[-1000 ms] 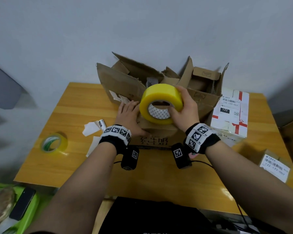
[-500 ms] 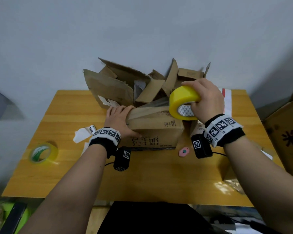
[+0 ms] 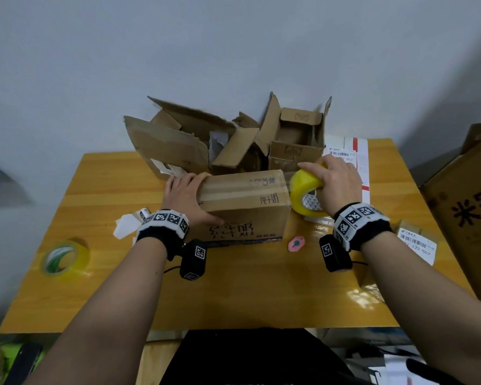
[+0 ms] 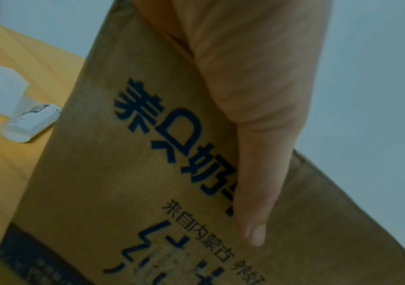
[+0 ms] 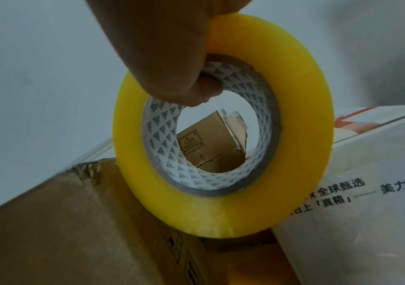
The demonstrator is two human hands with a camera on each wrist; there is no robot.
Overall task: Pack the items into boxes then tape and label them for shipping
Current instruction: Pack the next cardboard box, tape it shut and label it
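Note:
A closed brown cardboard box (image 3: 242,207) with blue characters sits mid-table, a strip of tape running along its top. My left hand (image 3: 188,197) braces the box's left end, fingers laid over the top edge. Its thumb (image 4: 252,173) lies straight along the printed front face (image 4: 147,154). My right hand (image 3: 336,187) grips a yellow tape roll (image 3: 307,197) just past the box's right end, low beside it. In the right wrist view the fingers (image 5: 184,81) hook through the core of the roll (image 5: 220,183).
A heap of open, torn cartons (image 3: 206,140) stands behind the box. A white-and-red parcel (image 3: 350,159) and a labelled small box (image 3: 417,240) lie right, a large carton (image 3: 467,204) beyond. A second tape roll (image 3: 63,258), paper scraps (image 3: 128,225) and a pink cutter (image 3: 296,243) lie around.
My right hand carried the yellow roll from the middle of the box top rightward, over its right end and down. The left hand stayed at the left end.

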